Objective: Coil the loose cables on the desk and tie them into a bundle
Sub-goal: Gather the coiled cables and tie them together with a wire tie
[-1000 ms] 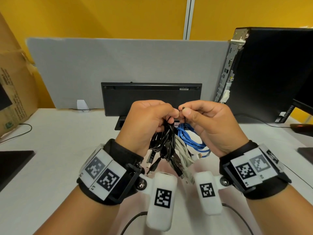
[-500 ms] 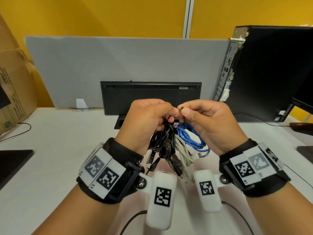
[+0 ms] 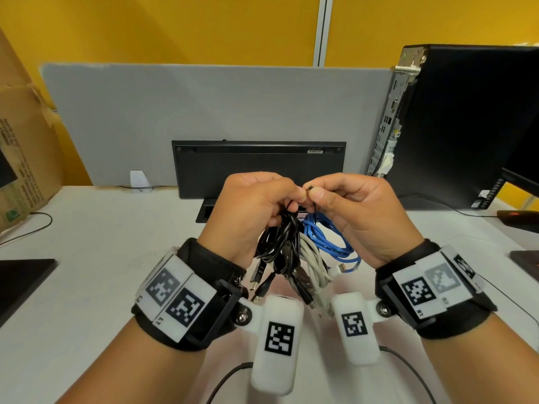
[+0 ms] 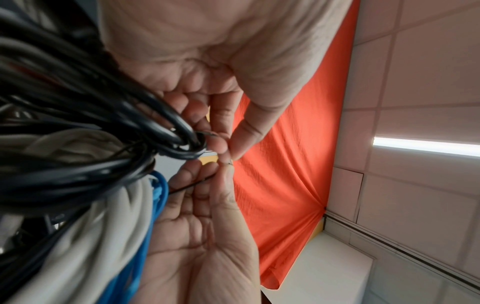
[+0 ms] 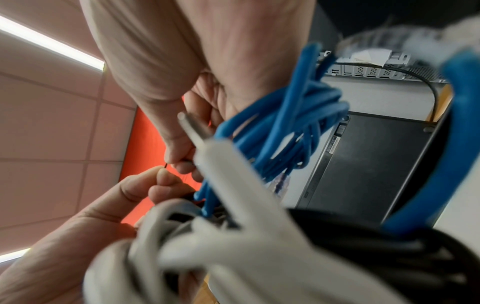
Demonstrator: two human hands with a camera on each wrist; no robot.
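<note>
A hanging bundle of coiled cables (image 3: 294, 252) is held above the matte white surface (image 3: 96, 275): glossy black rubbery loops (image 3: 277, 243), thick pale grey cords (image 3: 313, 263) and a slim blue network cable (image 3: 326, 240). Its long axis runs roughly vertical, looped tops up at the hands, metal plugs dangling toward the surface. The left hand (image 3: 253, 211) fingers are curled, thumb and forefinger pinching a thin black wire tie (image 4: 193, 186) at the top of the bundle. The right hand (image 3: 358, 211) pinches the tie's other end, fingertips (image 4: 226, 166) nearly meeting the left's.
</note>
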